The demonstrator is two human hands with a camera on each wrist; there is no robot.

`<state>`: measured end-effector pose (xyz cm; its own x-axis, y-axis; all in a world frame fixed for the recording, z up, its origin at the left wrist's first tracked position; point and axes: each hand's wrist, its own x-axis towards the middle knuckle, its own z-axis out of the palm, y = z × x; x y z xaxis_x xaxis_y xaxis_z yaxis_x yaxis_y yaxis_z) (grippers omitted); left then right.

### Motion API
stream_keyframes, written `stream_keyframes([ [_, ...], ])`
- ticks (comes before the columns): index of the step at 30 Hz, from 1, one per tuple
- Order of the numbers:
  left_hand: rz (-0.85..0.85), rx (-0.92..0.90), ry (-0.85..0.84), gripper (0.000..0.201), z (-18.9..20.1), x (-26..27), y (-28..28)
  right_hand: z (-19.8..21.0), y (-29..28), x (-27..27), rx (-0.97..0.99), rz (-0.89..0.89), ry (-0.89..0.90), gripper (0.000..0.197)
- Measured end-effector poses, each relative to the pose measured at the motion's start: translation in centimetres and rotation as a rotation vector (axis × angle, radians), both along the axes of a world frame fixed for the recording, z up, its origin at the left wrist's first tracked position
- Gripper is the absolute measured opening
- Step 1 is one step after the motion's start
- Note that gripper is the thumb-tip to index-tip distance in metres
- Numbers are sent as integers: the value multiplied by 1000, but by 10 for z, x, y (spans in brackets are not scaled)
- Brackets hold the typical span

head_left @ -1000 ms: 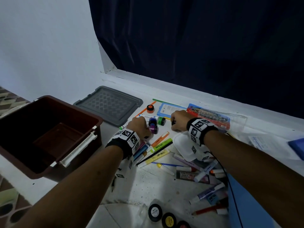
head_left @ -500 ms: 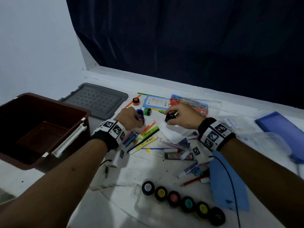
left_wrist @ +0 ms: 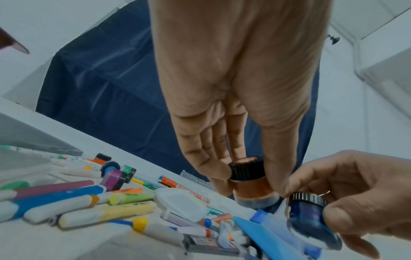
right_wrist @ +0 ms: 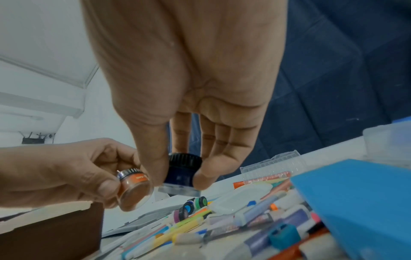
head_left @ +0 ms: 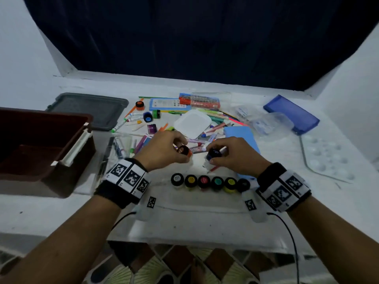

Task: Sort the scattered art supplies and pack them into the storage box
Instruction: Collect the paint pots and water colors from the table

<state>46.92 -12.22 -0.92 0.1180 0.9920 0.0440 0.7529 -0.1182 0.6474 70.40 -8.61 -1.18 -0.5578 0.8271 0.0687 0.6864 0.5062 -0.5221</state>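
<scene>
My left hand (head_left: 173,149) pinches a small orange paint jar (head_left: 184,151) with a black ribbed cap (left_wrist: 246,169), lifted above the table. My right hand (head_left: 225,155) pinches a dark blue paint jar (head_left: 213,154) the same way (right_wrist: 181,173). Both jars hang just behind a row of several capped paint jars (head_left: 210,182) at the table's front. The dark red storage box (head_left: 39,148) stands open at the left. Markers and highlighters (head_left: 141,140) lie scattered in the middle.
The box's grey lid (head_left: 90,109) lies behind the box. A white square lid (head_left: 192,123), loose jars (head_left: 151,116), a blue pad (head_left: 241,136), a blue case (head_left: 291,112), clear plastic packs (head_left: 268,123) and a white palette (head_left: 326,158) spread across the table.
Both hands drew back from the far pile toward the front row of jars, each carrying a jar. The head view swung right and down, so the box now sits at the left edge.
</scene>
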Motion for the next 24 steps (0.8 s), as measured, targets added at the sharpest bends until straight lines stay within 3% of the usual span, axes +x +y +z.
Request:
stream_keyframes([
  [4, -20, 8, -15, 26, -5, 4, -35, -14, -44, -3, -37, -46, 73, 33],
  [8, -9, -20, -33, 37, -19, 2, -54, -25, -75, -10, -71, -63, 127, 34],
  [18, 96, 43, -4, 41, -52, 8, -77, -48, -103, -38, -63, -123, 227, 30],
  [21, 113, 57, -37, 28, -55, 13, -80, -55, -103, -43, -33, -156, 211, 32],
  [24, 107, 55, 47, 18, -56, 18, -82, -61, -101, -45, 2, -201, 96, 34],
])
